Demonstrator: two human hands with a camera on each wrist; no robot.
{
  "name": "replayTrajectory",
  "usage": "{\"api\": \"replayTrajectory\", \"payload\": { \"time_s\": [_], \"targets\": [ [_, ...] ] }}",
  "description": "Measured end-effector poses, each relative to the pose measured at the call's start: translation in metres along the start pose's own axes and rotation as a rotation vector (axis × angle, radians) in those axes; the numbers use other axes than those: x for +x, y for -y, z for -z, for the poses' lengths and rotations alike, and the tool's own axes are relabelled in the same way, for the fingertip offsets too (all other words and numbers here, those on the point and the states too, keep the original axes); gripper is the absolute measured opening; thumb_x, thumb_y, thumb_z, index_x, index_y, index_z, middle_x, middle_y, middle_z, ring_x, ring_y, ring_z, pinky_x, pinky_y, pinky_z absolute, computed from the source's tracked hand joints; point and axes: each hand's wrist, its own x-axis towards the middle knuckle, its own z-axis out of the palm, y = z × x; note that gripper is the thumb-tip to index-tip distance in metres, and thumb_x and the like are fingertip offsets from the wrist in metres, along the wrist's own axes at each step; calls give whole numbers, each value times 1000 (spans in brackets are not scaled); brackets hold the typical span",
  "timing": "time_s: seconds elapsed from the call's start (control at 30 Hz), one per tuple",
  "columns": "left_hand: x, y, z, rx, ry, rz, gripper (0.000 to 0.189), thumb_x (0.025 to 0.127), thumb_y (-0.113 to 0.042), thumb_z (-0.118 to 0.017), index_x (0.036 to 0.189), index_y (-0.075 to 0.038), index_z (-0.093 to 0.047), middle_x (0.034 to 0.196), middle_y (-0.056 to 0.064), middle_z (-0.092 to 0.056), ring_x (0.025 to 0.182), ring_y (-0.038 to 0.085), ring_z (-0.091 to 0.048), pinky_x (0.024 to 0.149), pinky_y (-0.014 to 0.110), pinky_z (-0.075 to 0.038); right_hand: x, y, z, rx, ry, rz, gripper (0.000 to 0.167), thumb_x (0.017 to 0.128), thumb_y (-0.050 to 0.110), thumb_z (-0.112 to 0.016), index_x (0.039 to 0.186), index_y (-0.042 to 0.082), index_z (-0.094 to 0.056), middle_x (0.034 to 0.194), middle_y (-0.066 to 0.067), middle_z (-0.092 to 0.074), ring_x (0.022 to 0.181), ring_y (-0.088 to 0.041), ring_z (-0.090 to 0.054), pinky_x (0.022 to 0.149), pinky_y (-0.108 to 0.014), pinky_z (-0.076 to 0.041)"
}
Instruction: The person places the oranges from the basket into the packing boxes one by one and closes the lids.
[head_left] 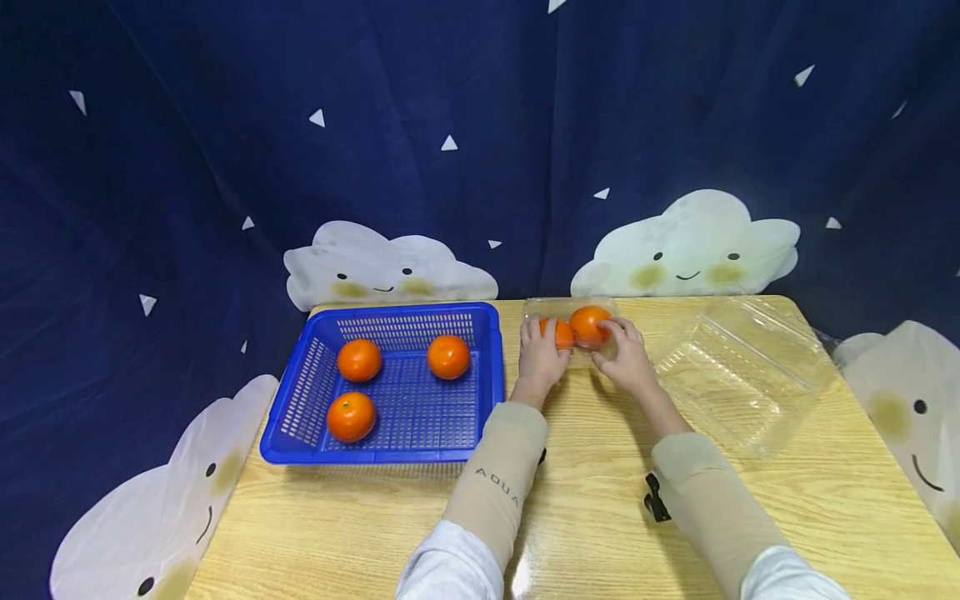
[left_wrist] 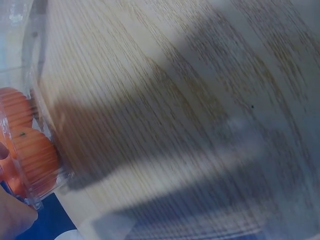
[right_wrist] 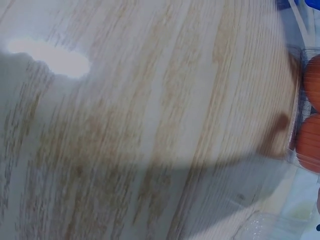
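Note:
Two oranges sit side by side in a clear plastic box [head_left: 570,305] at the table's back edge. The left hand [head_left: 542,358] reaches over the front left of the box, its fingers curled over the left orange [head_left: 559,335] and partly hiding it. From the right, the other hand [head_left: 628,360] holds the right orange [head_left: 589,325] with bent fingers and thumb. Through the ribbed plastic wall, the left wrist view shows an orange [left_wrist: 37,160] close to part of the left hand [left_wrist: 14,215]. The right wrist view catches an orange [right_wrist: 310,142] at its right edge.
Left of the hands stands a blue plastic basket [head_left: 382,457] holding three oranges, one of them an orange [head_left: 448,357] at its right side. Another clear plastic container [head_left: 738,375], its lid folded open, lies on the wooden table [head_left: 600,533] at right. A dark curtain hangs behind.

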Motion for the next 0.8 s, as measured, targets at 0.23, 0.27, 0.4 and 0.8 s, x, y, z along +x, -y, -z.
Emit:
{"api": "replayTrajectory", "payload": {
  "time_s": [0.23,0.27,0.4,0.8],
  "targets": [
    [0,1,1,-1,16,8,55,85,-31,-60,134,-18,-41,142,12,-25,134,30,-19,106,35,-27,-3,0,-3,8,-22,46,55,73,14,-60,124,-2,-45,134,-25,-32,122,-47,-27,96,-63,-26],
    [0,1,1,-8,21,11,55,85,-31,-60,135,-18,-41,143,12,-25,134,29,-19,106,35,-27,-4,0,-3,7,-14,46,55,74,13,-60,125,-2,-45,136,-25,-30,124,-47,-25,97,-63,-25],
    [1,1,2,-49,31,17,55,85,-30,-60,135,-18,-40,144,11,-23,135,28,-17,105,35,-28,-5,0,-4,-41,11,39,54,78,13,-60,127,-2,-43,139,-26,-27,127,-46,-23,98,-61,-25],
    [1,1,-1,-43,-55,-31,50,81,-24,-62,127,-13,-48,140,11,-32,131,26,-25,108,37,-20,-20,2,-5,-72,-74,86,47,82,11,-57,124,-5,-44,134,-28,-33,125,-44,-28,101,-56,-25]
  ]
}}
